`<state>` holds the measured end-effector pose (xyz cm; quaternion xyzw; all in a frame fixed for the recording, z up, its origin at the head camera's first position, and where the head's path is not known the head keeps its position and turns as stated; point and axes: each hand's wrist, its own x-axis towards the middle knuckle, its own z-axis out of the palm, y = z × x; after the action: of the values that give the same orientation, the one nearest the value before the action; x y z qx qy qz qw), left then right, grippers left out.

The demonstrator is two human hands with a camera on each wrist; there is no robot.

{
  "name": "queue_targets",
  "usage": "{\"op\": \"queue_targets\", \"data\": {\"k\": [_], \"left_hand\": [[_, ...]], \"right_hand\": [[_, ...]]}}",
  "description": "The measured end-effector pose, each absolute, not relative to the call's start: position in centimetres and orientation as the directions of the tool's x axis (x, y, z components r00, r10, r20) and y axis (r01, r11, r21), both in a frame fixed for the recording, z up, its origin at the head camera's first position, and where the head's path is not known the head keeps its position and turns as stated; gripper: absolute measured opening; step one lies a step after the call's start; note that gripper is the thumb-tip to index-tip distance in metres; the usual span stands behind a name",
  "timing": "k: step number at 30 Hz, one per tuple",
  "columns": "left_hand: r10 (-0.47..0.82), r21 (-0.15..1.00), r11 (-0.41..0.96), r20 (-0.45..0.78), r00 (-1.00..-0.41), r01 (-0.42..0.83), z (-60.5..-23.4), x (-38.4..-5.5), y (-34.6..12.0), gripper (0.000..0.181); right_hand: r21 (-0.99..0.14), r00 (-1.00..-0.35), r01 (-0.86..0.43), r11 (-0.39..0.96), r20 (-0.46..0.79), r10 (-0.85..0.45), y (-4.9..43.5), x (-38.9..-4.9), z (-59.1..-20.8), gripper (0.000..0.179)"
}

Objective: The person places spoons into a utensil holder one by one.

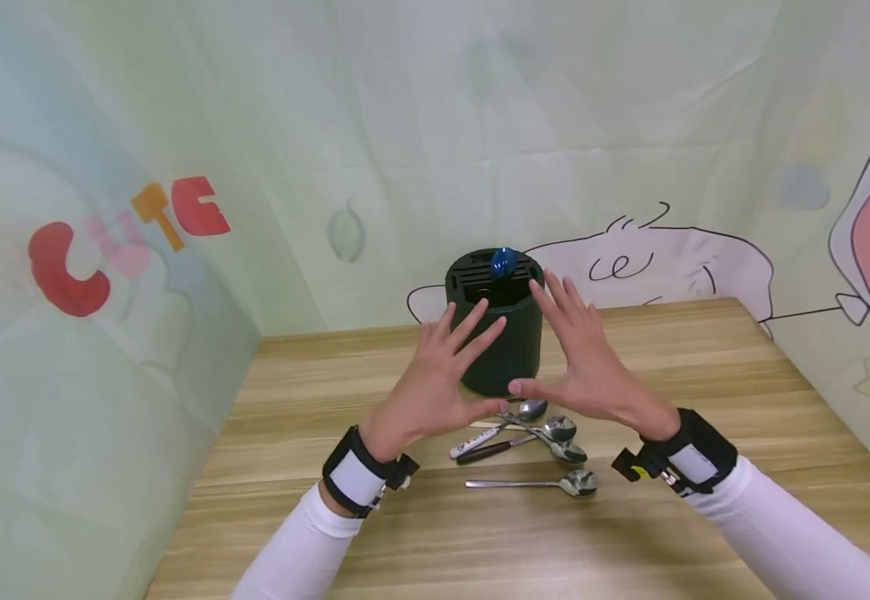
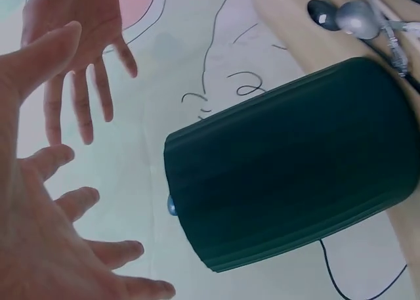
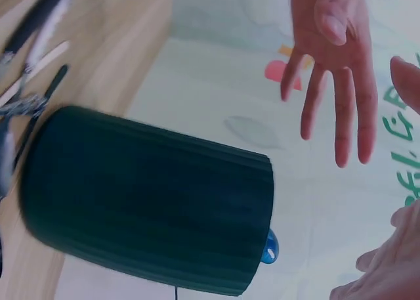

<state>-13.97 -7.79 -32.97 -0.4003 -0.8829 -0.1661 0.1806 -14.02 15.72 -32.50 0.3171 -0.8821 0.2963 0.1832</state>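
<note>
My left hand (image 1: 435,383) and right hand (image 1: 588,367) are raised in front of a dark utensil holder (image 1: 506,346), fingers spread and thumbs pointing toward each other. Both wrist views show the hands apart from the ribbed holder (image 2: 289,162), with nothing in them. A shiny blue spoon head (image 1: 503,263) sticks up from the holder's slotted top. Below the hands, several metal spoons lie crossed in a pile, including a dark-handled spoon (image 1: 483,452) and one with a patterned white handle (image 1: 472,442). Nearer me, a plain metal spoon (image 1: 579,483) lies separately. The hands partly hide the holder and pile.
The wood-grain table (image 1: 315,517) ends at the back and left against a printed cloth (image 1: 405,125). The holder stands near the table's back edge, close to that cloth.
</note>
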Motion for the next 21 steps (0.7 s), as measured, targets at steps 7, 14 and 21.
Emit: {"op": "queue_targets", "data": {"k": [7,14,21], "left_hand": [[0.671,0.039,0.661,0.416,-0.614,0.749,-35.3,-12.2,-7.7,0.102],[0.683,0.029,0.681,0.335,-0.649,0.732,-37.7,-10.8,-7.4,0.103],[0.672,0.097,0.713,0.19,-0.716,0.694,-40.5,-9.3,-7.1,0.1]], "right_hand": [[-0.278,-0.734,-0.655,0.702,0.452,-0.506,16.4,-11.9,-35.1,0.119],[-0.235,-0.76,-0.633,0.738,0.367,-0.535,16.8,-10.0,-38.1,0.118],[-0.24,-0.782,-0.615,0.751,0.305,-0.543,16.7,-8.7,-40.4,0.122]]}}
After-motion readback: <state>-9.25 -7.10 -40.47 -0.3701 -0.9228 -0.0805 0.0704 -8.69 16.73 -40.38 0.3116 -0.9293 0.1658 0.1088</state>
